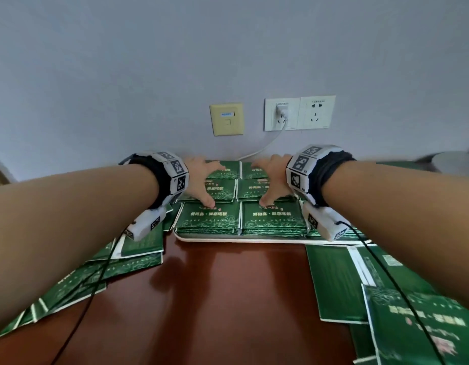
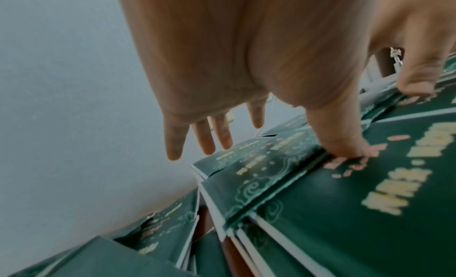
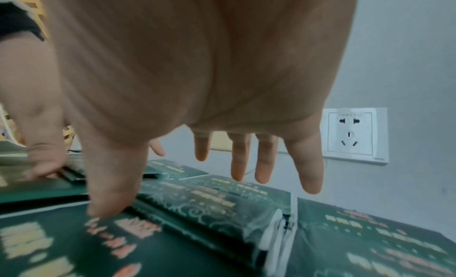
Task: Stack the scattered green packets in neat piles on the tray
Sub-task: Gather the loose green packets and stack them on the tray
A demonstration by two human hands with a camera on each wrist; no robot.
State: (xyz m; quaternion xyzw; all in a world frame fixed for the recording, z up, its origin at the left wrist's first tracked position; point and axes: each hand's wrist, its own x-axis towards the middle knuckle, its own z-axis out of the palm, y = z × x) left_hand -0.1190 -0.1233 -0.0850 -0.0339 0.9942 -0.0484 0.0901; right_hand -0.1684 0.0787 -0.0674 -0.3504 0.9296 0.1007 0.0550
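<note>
Green packets (image 1: pixel 338 283) lie scattered on the glossy brown surface (image 1: pixel 228 299), some at the near left and some at the near right. Beyond them a pale tray (image 1: pixel 243 239) holds more packets in neat piles (image 1: pixel 211 216), set in two columns reaching back toward the wall. Over the piles, the left hand (image 1: pixel 201 180) is spread wide, its thumb pressing the near-left pile's top packet while the fingers hover straight. Beside it, the right hand (image 1: pixel 272 180) is likewise splayed, thumb down on the near-right pile. Behind, wall sockets (image 1: pixel 299 113) carry a white plug.
</note>
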